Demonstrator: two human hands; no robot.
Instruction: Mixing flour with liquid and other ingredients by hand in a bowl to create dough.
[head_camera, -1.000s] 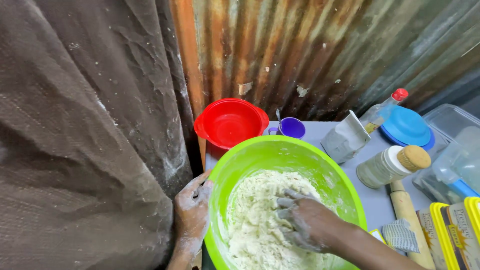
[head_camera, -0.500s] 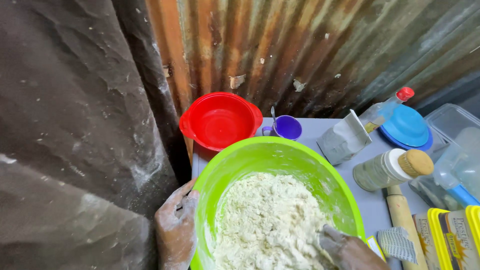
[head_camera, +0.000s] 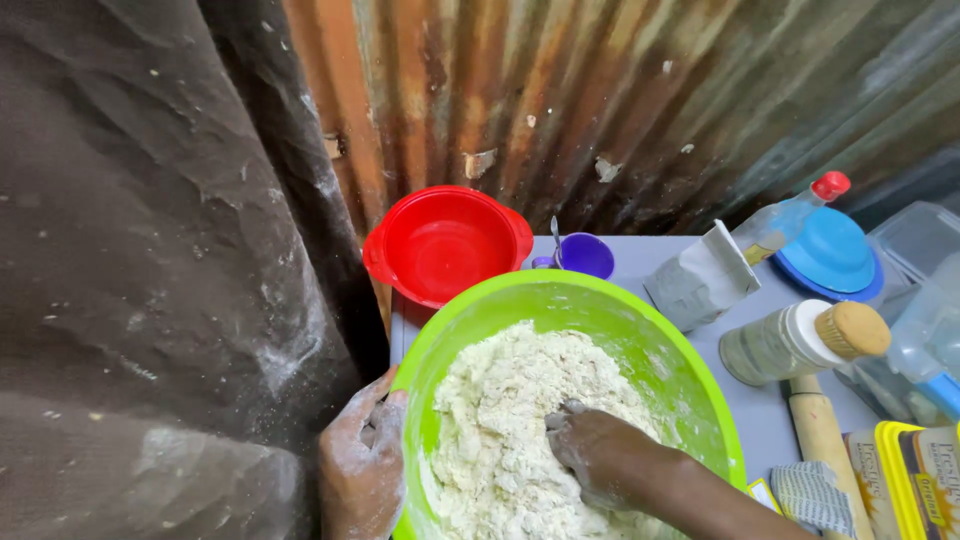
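Observation:
A large lime-green bowl (head_camera: 640, 330) holds a heap of pale crumbly dough (head_camera: 505, 410). My right hand (head_camera: 600, 460), coated in flour, is pressed into the dough at the bowl's lower middle, fingers curled into the mass. My left hand (head_camera: 362, 465), also floury, grips the bowl's left rim from outside, by the dark cloth.
A red bowl (head_camera: 445, 243) and a small purple cup (head_camera: 585, 255) with a spoon stand behind. To the right are a grey flour bag (head_camera: 700, 280), a jar with a cork lid (head_camera: 805, 340), a rolling pin (head_camera: 822, 435), a blue lid (head_camera: 830, 252), a bottle, clear tubs and yellow-edged packs. Rusty corrugated wall behind.
My right hand moved from the bowl's lower right edge back up into the middle of the dough. The view shifted slightly; my left hand stays on the rim.

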